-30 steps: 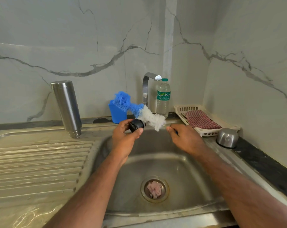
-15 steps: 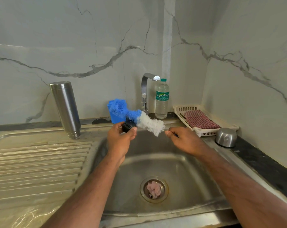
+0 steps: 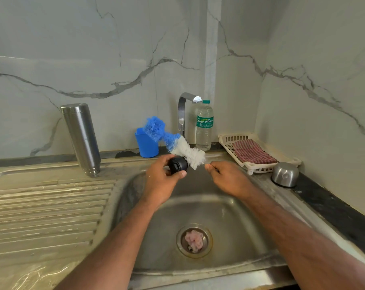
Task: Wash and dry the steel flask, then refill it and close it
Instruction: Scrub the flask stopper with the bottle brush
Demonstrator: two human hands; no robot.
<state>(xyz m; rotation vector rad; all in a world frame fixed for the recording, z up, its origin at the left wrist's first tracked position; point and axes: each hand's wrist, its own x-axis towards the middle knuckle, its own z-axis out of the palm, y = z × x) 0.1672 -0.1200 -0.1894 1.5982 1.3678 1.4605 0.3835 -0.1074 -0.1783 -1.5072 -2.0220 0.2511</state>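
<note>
Brush sliding along cap since earlier frame, white bristles now rubbing it, centre frame above sink. Left hand gripping cap; right hand pinching brush handle. Flask draining inverted, left of frame. Washing nearly done, drying next.

We see a steel sink unit with a ribbed draining board on its left and a basin on its right. The steel flask stands upside down at the back of the draining board. A pale wad sits in the basin's drain. Behind the basin stand a blue cup, the tap and a plastic water bottle. On the right, a cream plastic tray holds a red checked cloth, and a steel cap lies just beside it at the edge of the dark counter.
</note>
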